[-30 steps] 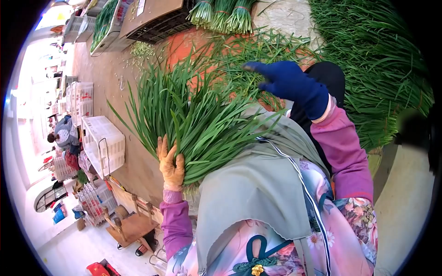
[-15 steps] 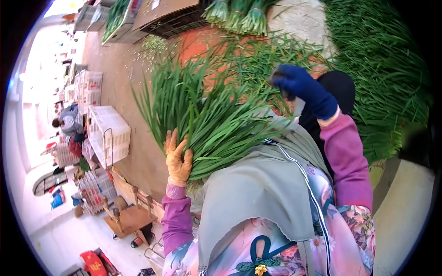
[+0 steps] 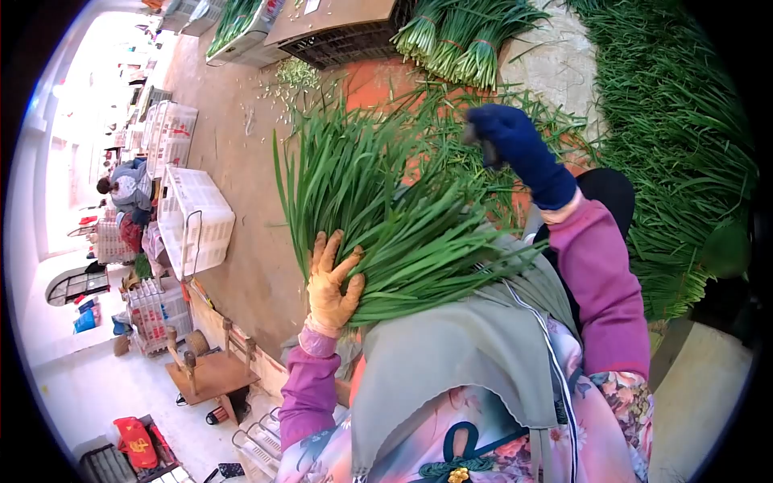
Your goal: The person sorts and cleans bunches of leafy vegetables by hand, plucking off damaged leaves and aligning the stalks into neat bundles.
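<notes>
Bare brown floor opens between the white crate at left and the leafy bunch at centre, where the spread left hand presses, its grip unclear. Well apart, the blurred right hand curls above loose leaves on an orange surface, its hold untellable; a green heap edges the right, bright room upper left.

A thick bunch of garlic chives lies across the middle of the view; its long, flat, glossy green leaves spread loosely, some fanning toward eleven and twelve o'clock, others arching toward two o'clock, tips uneven.
</notes>
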### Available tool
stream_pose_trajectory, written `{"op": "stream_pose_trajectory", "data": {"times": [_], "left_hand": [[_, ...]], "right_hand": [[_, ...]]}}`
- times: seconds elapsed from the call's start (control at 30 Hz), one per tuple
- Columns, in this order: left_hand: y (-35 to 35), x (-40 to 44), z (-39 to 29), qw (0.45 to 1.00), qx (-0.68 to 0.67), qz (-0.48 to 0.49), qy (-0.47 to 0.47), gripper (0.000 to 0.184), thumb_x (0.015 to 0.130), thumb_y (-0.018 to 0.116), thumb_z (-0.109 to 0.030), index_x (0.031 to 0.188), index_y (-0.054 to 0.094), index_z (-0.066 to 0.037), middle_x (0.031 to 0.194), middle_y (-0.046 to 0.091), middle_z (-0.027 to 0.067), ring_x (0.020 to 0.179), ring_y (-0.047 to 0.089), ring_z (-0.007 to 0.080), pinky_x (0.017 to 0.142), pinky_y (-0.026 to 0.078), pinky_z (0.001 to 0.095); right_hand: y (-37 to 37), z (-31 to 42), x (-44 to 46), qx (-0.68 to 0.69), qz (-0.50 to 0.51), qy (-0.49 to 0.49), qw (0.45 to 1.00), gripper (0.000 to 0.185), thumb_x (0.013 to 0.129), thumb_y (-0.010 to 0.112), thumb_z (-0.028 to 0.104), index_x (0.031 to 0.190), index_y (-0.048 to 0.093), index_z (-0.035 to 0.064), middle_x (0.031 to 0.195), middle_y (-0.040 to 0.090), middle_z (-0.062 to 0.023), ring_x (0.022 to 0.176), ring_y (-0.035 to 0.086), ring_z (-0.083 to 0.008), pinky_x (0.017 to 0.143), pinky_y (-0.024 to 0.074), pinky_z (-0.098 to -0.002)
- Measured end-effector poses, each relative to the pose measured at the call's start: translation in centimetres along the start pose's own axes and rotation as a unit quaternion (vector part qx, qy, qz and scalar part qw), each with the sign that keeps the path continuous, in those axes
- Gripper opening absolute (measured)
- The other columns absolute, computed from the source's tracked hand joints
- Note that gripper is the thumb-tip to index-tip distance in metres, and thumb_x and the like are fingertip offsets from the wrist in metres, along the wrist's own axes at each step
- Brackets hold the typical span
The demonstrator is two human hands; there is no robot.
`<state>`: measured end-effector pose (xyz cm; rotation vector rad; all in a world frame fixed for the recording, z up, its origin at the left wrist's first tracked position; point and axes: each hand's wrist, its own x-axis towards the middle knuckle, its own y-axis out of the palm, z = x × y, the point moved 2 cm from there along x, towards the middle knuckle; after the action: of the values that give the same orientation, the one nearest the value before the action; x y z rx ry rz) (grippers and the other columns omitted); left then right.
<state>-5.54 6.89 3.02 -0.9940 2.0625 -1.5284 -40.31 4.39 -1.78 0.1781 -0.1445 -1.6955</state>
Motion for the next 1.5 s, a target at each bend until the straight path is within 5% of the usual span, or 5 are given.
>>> {"op": "stream_pose_trajectory", "data": {"times": [0.37,0.53,0.8,1.03,1.5], "left_hand": [[-0.9,1.2,-2.2,0.999,0.005,0.041,0.015,0.035,0.074,0.06,-0.019,0.109,0.06,-0.016,0.132,0.041,0.015,0.125,0.03,0.0413,0.101,0.027,0.0464],[-0.7,1.8,-2.3,0.998,-0.012,0.057,0.027,0.036,0.073,0.063,-0.022,0.109,0.061,-0.018,0.132,0.042,0.0137,0.124,0.032,0.0414,0.1,0.028,0.0477],[-0.2,2.5,-2.6,0.995,-0.028,0.087,0.032,0.035,0.074,0.062,-0.026,0.108,0.061,-0.019,0.131,0.043,0.0112,0.123,0.035,0.0385,0.099,0.027,0.0507],[-0.8,2.8,-2.7,0.996,-0.057,0.07,0.023,0.037,0.073,0.062,-0.021,0.109,0.06,-0.015,0.129,0.045,0.0124,0.124,0.034,0.0365,0.1,0.025,0.0523],[-1.4,-5.9,2.6,0.988,0.039,0.022,-0.145,0.088,0.062,0.077,-0.018,0.132,0.029,0.002,0.126,0.046,0.02,0.114,0.047,0.0286,0.1,0.035,0.036]], "right_hand": [[10.6,2.7,12.7,-0.624,0.113,-0.326,0.701,0.023,0.076,0.055,0.017,0.097,0.063,0.0131,0.065,0.059,-0.0143,0.057,0.059,-0.0298,0.048,0.0454,-0.0404],[7.8,5.7,10.2,-0.144,0.24,0.051,0.959,0.016,0.082,0.054,0.017,0.083,0.062,0.0041,0.065,0.058,-0.0037,0.057,0.057,-0.0107,0.046,0.0445,-0.0251],[-5.8,-1.4,11.0,0.419,0.201,-0.088,0.881,0.019,0.085,0.053,0.017,0.093,0.054,-0.0002,0.065,0.053,0.0017,0.052,0.049,-0.0097,0.065,0.0506,-0.03],[6.4,2.5,-1.8,-0.444,0.187,-0.261,0.836,0.054,0.078,0.064,0.037,0.122,0.049,0.0091,0.096,0.063,-0.0115,0.083,0.061,-0.0261,0.077,0.047,-0.0372],[3.5,-11.6,-6.7,0.261,0.235,0.198,0.915,0.046,0.087,0.052,0.015,0.13,0.04,0.0033,0.127,0.047,-0.0093,0.111,0.05,-0.0197,0.095,0.0393,-0.032]]}}
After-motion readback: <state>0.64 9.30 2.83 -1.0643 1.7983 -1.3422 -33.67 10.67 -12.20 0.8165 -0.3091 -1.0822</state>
